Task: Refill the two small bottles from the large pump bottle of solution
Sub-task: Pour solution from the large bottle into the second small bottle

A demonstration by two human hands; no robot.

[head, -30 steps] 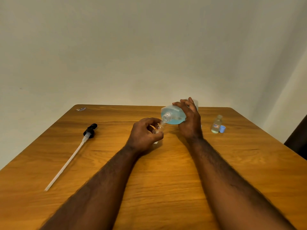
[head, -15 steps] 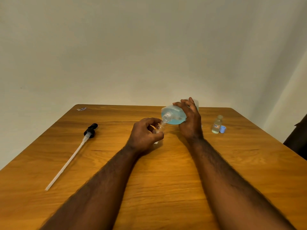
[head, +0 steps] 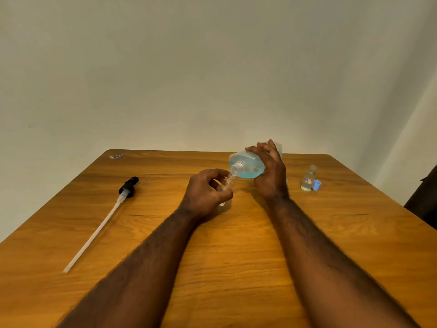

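Note:
My right hand [head: 269,176] grips the large clear bottle [head: 246,165] of blue solution, tipped on its side with its open threaded neck pointing left and down. That neck meets the mouth of a small clear bottle [head: 227,183], which my left hand [head: 205,192] holds on the wooden table [head: 236,245]; my fingers hide most of it. A second small bottle [head: 308,178] with a label stands uncapped at the right, its blue cap [head: 316,185] beside it.
The removed pump, a black head [head: 128,185] with a long white tube [head: 94,233], lies on the left of the table. A small wrapper [head: 115,156] sits at the far left corner. A dark object [head: 425,200] shows past the right edge.
Almost nothing differs; both hands stay in place with the large bottle tipped over the small one.

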